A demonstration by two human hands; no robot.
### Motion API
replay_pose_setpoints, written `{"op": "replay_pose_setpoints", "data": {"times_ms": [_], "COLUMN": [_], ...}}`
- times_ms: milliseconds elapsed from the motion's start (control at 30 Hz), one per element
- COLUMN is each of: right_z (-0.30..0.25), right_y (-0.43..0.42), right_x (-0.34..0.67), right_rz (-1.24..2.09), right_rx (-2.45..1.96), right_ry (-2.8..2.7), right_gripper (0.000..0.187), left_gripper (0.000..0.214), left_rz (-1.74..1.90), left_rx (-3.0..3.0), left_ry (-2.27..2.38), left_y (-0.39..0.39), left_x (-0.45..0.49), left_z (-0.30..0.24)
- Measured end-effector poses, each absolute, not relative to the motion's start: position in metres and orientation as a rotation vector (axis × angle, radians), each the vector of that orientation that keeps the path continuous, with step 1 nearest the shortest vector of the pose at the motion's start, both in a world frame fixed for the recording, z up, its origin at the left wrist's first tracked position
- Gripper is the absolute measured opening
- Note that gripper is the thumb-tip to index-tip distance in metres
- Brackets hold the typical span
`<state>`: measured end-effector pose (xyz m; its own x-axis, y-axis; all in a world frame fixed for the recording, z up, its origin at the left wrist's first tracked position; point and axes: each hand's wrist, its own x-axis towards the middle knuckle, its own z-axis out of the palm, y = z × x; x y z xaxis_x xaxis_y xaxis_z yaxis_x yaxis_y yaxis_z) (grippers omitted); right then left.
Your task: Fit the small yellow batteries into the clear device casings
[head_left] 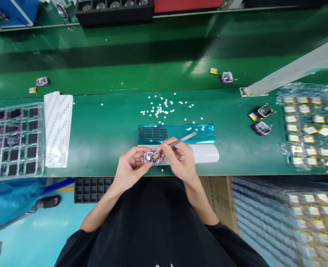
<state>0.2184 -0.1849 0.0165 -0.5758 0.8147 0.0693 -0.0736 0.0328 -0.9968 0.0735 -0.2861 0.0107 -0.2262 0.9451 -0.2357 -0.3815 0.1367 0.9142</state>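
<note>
My left hand (130, 167) is closed around a small pinkish square device case (152, 158), held just above the near edge of the green bench (102, 129). My right hand (180, 157) pinches metal tweezers (177, 142), whose tips reach into the open case. Right behind my hands lies a shiny blue sheet (180, 132) with a grid of small dark pieces on its left part, and a white strip (205, 154) runs under my right hand.
Several tiny white scraps (164, 107) litter the bench behind the blue sheet. A clear tray of dark cases (13, 139) and white backing sheets (56, 128) sit at left. More cases (262, 118) and a tray of yellow-labelled parts (310, 128) sit at right. Stacked trays (291, 218) stand below.
</note>
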Motion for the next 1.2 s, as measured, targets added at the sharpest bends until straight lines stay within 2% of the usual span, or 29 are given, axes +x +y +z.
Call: {"op": "replay_pose_setpoints", "data": {"times_ms": [367,1200], "right_z": [0.012,0.007], "right_y": [-0.188,-0.189], "right_x": [0.217,0.219], "right_rz": [1.551,1.623], "right_rx": [-0.756,-0.819], "right_ry": [-1.632,-1.620], "right_gripper": [0.022,0.029], "left_gripper": [0.025,0.027], "left_rz": [1.379,1.336], "left_rx": [0.632,0.635], "left_ry": [1.275,1.324], "left_y": [-0.286,-0.286], "left_x": [0.075,0.078], "left_z": [0.021,0.019]}}
